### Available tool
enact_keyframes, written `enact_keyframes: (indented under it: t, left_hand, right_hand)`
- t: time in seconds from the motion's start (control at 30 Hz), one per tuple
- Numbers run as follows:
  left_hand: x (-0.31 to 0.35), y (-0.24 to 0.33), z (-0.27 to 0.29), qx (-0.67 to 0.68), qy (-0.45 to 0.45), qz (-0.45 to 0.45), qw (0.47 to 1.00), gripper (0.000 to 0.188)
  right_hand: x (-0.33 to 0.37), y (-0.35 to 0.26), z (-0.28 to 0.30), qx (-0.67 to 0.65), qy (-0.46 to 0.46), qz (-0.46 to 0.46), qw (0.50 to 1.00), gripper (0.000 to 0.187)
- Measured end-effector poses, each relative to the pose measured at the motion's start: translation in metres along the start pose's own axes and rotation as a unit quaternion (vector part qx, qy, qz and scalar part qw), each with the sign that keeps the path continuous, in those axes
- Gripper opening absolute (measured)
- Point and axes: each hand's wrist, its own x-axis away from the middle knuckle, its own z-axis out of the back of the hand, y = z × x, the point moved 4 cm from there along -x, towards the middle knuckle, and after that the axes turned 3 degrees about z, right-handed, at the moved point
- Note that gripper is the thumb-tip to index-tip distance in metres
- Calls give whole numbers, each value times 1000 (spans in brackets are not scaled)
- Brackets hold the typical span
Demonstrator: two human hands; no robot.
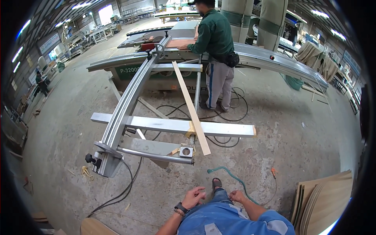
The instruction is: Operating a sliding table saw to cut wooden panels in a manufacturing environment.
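Observation:
My left hand (pixel 193 198), with a dark watch on its wrist, is held in front of my body. Its fingers are loosely bent and apart, and nothing shows in them. To the right, my right hand (pixel 237 196) has its fingers curled in, with no object visible in it. Both hands are away from the sliding table saw (pixel 156 80) ahead. A long narrow wood strip (pixel 190 107) slants across the saw's outrigger frame, over a silvery crossbar (pixel 225 129). A co-worker (pixel 215 35) in a green top stands at the saw, a hand on a reddish board (pixel 181 43).
Curved plywood sheets (pixel 329 199) stand at the lower right. A teal hose (pixel 237 178) lies on the floor near my foot, and black cables (pixel 127 188) run under the frame. The metal fence arm (pixel 129 90) juts toward me. Another wooden piece (pixel 96 227) is at the lower left.

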Motion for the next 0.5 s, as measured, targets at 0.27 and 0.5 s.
enact_keyframes:
  t: [0.27,0.5]
  left_hand:
    - [-3,-5,1,8,-2,0,1000,37]
    - [-6,-10,-2,16,-2,-11,1000,37]
  right_hand:
    - [0,2,-2,-10,4,16,1000,26]
    - [2,3,-1,-27,0,24,999,26]
